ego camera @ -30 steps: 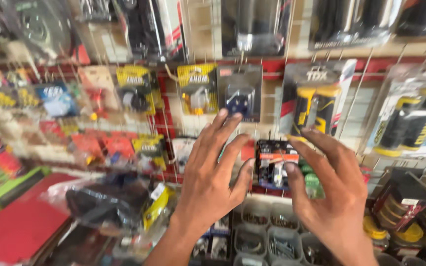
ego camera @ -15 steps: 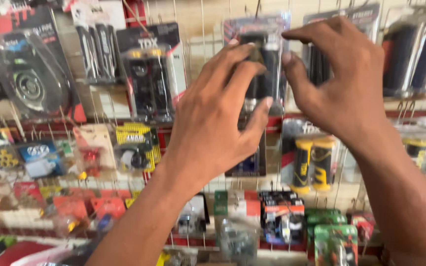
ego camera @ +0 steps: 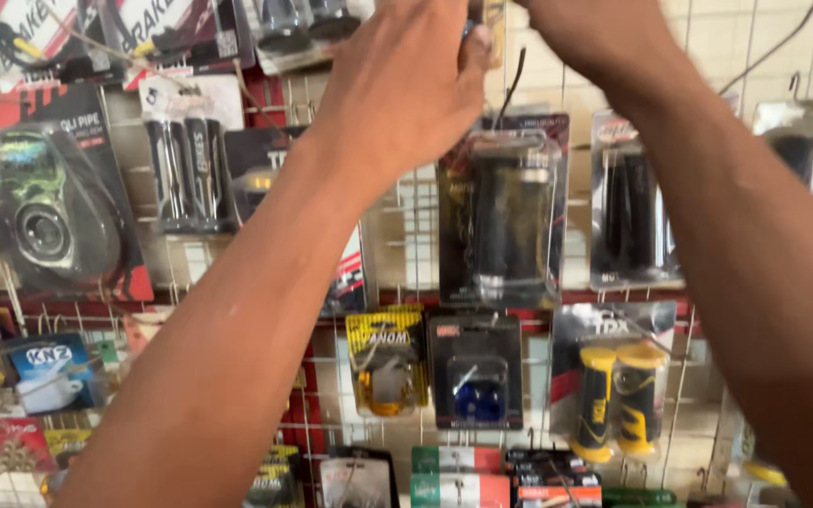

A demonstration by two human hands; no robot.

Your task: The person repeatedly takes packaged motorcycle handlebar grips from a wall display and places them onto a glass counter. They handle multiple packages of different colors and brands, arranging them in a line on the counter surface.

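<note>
Handlebar-grip blister pack (ego camera: 510,212), hanging on the wire display rack (ego camera: 416,235) just below your raised left hand (ego camera: 406,85) and right hand (ego camera: 595,38), looks light, stiff and slippery, so pinch its top card edge; whether your fingers hold anything I cannot tell.

Soft, even daylight; slight motion blur, glare on plastic packaging (ego camera: 510,216).

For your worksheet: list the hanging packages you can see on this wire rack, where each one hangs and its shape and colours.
Black grips pack: centre, below left hand, tall clear blister.
Yellow-black grips pack: lower right, silver card.
Blue part pack: lower centre, black card.
Gold part pack: beside it, yellow card.
Round cover pack: far left, red-black.
</note>
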